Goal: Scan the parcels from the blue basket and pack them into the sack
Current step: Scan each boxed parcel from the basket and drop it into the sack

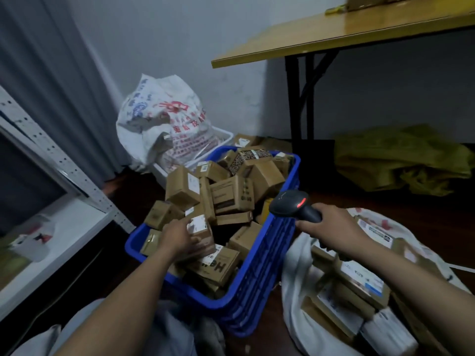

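The blue basket (259, 273) stands on the floor in front of me, heaped with several small cardboard parcels. My left hand (180, 238) grips one labelled brown parcel (201, 231) near the basket's front left corner. My right hand (331, 228) holds a black barcode scanner (293, 204) over the basket's right rim, its red light glowing. To the right lies the open white sack (295, 278), holding several flat labelled parcels (359, 281).
A full printed white sack (159, 124) sits in a white bin (223, 136) behind the basket. A yellow-topped folding table (334, 32) stands at the back right, with yellow-green bags (401, 160) beneath. White metal shelving (59, 160) runs along the left.
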